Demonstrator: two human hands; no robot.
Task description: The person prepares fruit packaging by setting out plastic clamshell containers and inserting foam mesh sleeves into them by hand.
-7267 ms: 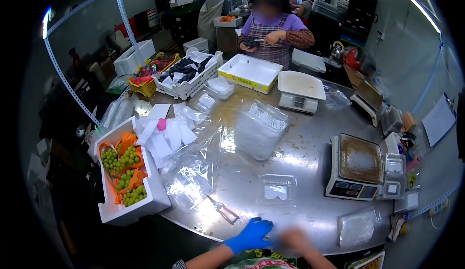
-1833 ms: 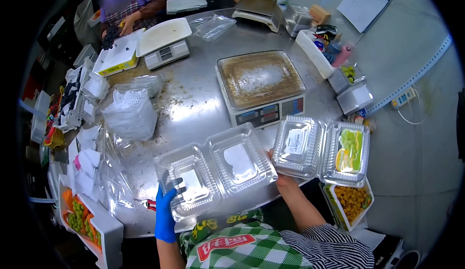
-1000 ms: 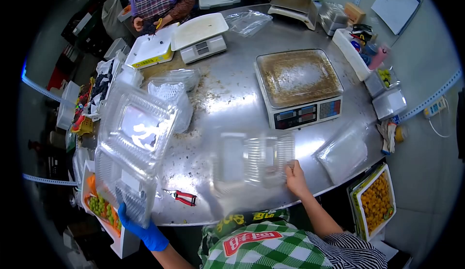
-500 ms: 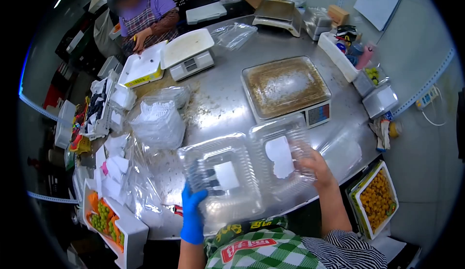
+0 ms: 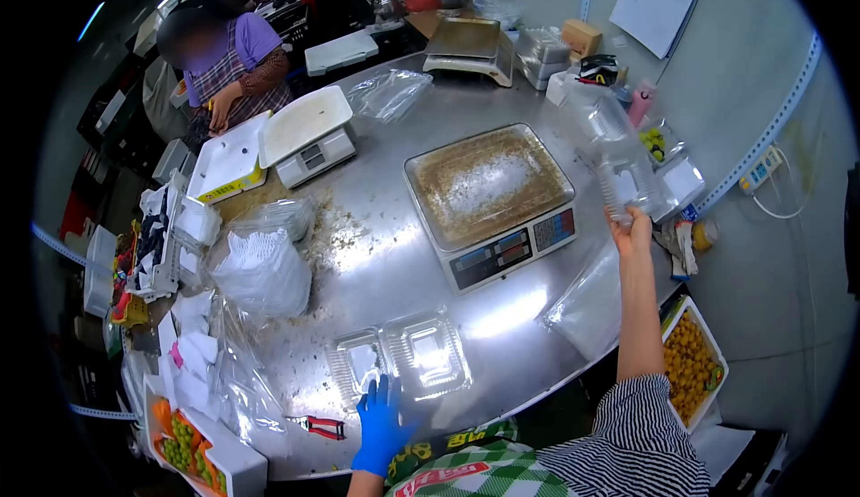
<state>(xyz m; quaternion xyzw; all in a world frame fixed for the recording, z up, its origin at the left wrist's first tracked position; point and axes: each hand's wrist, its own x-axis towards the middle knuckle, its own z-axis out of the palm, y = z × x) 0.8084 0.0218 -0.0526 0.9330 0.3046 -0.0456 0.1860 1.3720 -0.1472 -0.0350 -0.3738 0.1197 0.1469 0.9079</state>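
Observation:
My left hand (image 5: pixel 381 430), in a blue glove, has its fingers stretched out at the near edge of an open clear plastic clamshell box (image 5: pixel 430 354) lying on the metal table. Whether the fingertips touch the box I cannot tell. A white pad lies in one half of that box. My bare right hand (image 5: pixel 632 228) reaches far to the right, fingers closed on the near end of another open clear clamshell (image 5: pixel 623 175). This second box is tilted, blurred, and overlaps the containers at the table's right edge. Red-handled pruning shears (image 5: pixel 322 427) lie left of my gloved hand.
A stained scale (image 5: pixel 493 184) occupies mid-table. Stacked white foam nets (image 5: pixel 262 273) stand to the left. A foam box of green grapes (image 5: pixel 237 461) is at lower left, a crate of yellow fruit (image 5: pixel 692 363) at lower right. Another person (image 5: pixel 237 58) works across the table.
Both hands were together holding clear clamshells up in front of me. Now one clamshell lies on the table by my left hand, while my right hand has carried another away to the right.

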